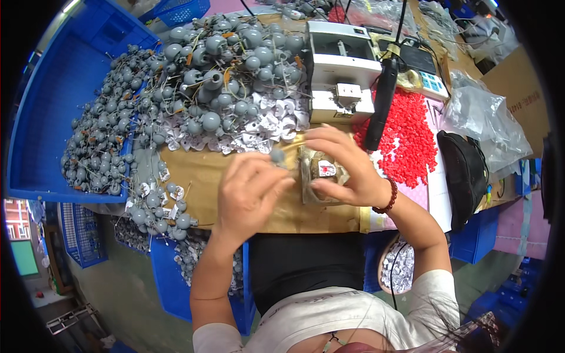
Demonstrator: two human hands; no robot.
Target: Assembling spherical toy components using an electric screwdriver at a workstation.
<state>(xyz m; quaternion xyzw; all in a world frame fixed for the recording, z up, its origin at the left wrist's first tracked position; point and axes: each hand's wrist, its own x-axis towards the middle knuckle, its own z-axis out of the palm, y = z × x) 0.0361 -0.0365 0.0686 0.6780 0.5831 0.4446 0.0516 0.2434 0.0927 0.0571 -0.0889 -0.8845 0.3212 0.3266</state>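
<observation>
My left hand (247, 191) is raised over the brown-covered bench, its fingers pinched on a small grey rounded plastic piece (278, 156). To its right, my right hand (356, 170) has its thumb and fingers apart around a small block fixture (312, 191). Seated on the fixture is a small white piece with a red centre (326, 169). The right fingers curve over the fixture's far and right sides; whether they touch it I cannot tell. A red bead bracelet (388, 197) circles my right wrist.
Grey ball-shaped parts (210, 122) with wires heap at the far left, beside white pieces (279, 117) and a blue crate (44, 135). A black hanging power screwdriver (384, 106) stands before a white box-shaped machine (341, 65). Small red parts (406, 135) and a black pouch (462, 176) lie right.
</observation>
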